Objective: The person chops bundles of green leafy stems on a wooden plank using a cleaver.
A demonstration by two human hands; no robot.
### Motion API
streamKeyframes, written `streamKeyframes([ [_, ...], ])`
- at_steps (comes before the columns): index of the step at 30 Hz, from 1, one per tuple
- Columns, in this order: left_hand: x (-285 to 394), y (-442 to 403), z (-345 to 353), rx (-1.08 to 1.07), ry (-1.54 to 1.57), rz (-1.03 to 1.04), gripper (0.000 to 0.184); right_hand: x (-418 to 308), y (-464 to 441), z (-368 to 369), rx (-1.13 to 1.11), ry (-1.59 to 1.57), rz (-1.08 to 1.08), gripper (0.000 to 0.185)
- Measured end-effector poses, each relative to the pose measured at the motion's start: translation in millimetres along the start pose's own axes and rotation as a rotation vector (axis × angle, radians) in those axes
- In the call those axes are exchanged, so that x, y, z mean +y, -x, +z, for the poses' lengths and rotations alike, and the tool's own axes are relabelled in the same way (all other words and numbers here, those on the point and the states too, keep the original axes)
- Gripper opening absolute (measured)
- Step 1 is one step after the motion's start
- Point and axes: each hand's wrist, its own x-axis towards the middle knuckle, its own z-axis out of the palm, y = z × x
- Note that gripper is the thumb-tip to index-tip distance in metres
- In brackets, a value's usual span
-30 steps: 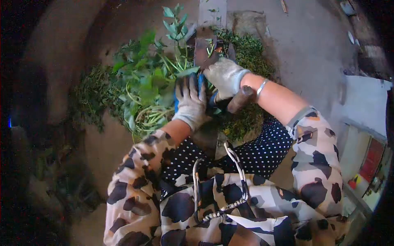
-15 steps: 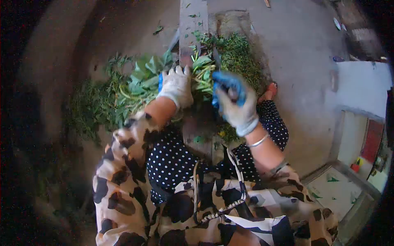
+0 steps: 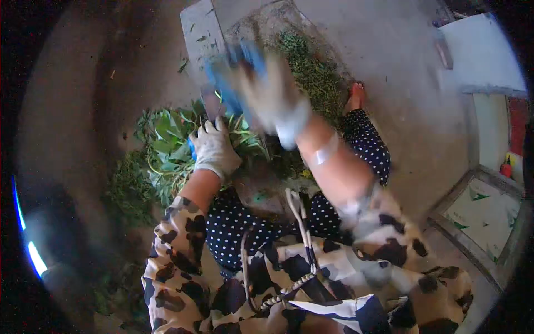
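My left hand (image 3: 216,149), in a white glove with blue on its palm side, presses down with bent fingers on a bunch of leafy green stems (image 3: 169,142). Broad leaves spread out to its left, and short stem ends (image 3: 247,139) poke out on its right. Under the bunch runs a long wooden board (image 3: 199,28). My right hand (image 3: 272,92), gloved the same way, is above and to the right of the left one, over the board. Motion smears its fingers, so whether it holds a tool cannot be made out.
A heap of finely chopped greens (image 3: 320,83) lies on the floor right of the board. My bare foot (image 3: 356,96) is beside it. More cut plants (image 3: 130,181) lie at left. A white surface (image 3: 484,53) and a framed panel (image 3: 481,214) are at right.
My right hand has swung up and left, from beside the stem ends to above them. My left hand stays on the bunch. The whole view has shifted and turned a little.
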Motion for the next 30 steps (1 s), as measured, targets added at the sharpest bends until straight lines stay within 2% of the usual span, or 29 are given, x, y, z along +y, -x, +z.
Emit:
streamKeyframes([
  [1, -1, -2, 3, 0.033, 0.047, -0.019, 0.094, 37, 51, 26, 0.162, -0.209, -0.207, 0.007],
  [2, -1, -6, 10, 0.074, 0.089, -0.036, 0.093, 23, 77, 10, -0.075, -0.135, -0.151, 0.009],
  [4, 4, 4, 7, 0.053, -0.008, -0.055, 0.093, 30, 47, 10, -0.009, -0.254, -0.07, 0.017],
  [6, 12, 8, 8, 0.108, -0.014, -0.035, 0.094, 3, -39, -15, -0.224, 0.074, 0.304, 0.028],
  [7, 16, 10, -1, 0.101, -0.025, -0.07, 0.091, 23, -84, -1, -0.128, -0.155, 0.251, 0.035],
  [8, 16, 12, -1, 0.115, -0.027, -0.06, 0.091, 22, -93, 1, -0.116, -0.147, 0.241, 0.035],
  [11, 12, 10, -6, 0.154, -0.007, -0.009, 0.086, 9, -117, 4, -0.352, -0.095, 0.314, 0.029],
  [13, 10, 5, -11, 0.099, 0.015, -0.011, 0.086, 10, -118, 9, -0.525, -0.05, 0.401, 0.028],
  [14, 8, 5, -12, 0.057, 0.03, -0.017, 0.086, 5, -83, 9, -0.335, -0.016, 0.358, 0.026],
  [15, 9, 0, -1, 0.132, 0.054, -0.025, 0.087, -4, -34, 2, -0.144, 0.015, 0.307, 0.025],
  [16, 10, 2, 1, 0.134, -0.056, -0.037, 0.086, 8, 6, -1, -0.075, -0.25, 0.076, 0.024],
  [18, -23, -49, 89, 0.398, 0.407, 0.101, 0.086, 21, 52, 18, 0.066, -0.158, -0.38, 0.017],
  [19, -24, -50, 86, 0.369, 0.386, 0.146, 0.086, 21, 59, 21, 0.008, -0.27, -0.259, 0.017],
  [20, -4, -11, 36, 0.222, 0.003, 0.033, 0.087, 21, 37, 20, -0.044, -0.242, -0.121, 0.017],
  [21, 6, 3, 24, 0.218, -0.031, 0.022, 0.087, 26, 2, 19, -0.09, -0.214, 0.038, 0.019],
  [22, 11, 9, 17, 0.211, -0.056, 0.003, 0.088, 68, -52, 37, -0.68, 0.082, -0.031, 0.028],
  [23, 14, 10, 11, 0.229, -0.039, 0.011, 0.088, 65, -127, 32, -0.719, 0.088, 0.163, 0.029],
  [28, 16, 3, -22, 0.025, -0.009, -0.003, 0.089, 44, -162, 39, -0.478, -0.113, 0.373, 0.039],
  [29, 13, 0, -21, 0.029, -0.002, -0.005, 0.088, 63, -132, 46, -0.284, 0.211, 0.068, 0.026],
  [30, 11, -2, -17, 0.04, 0.008, -0.008, 0.088, 50, -81, 41, -0.082, 0.527, -0.247, 0.014],
])
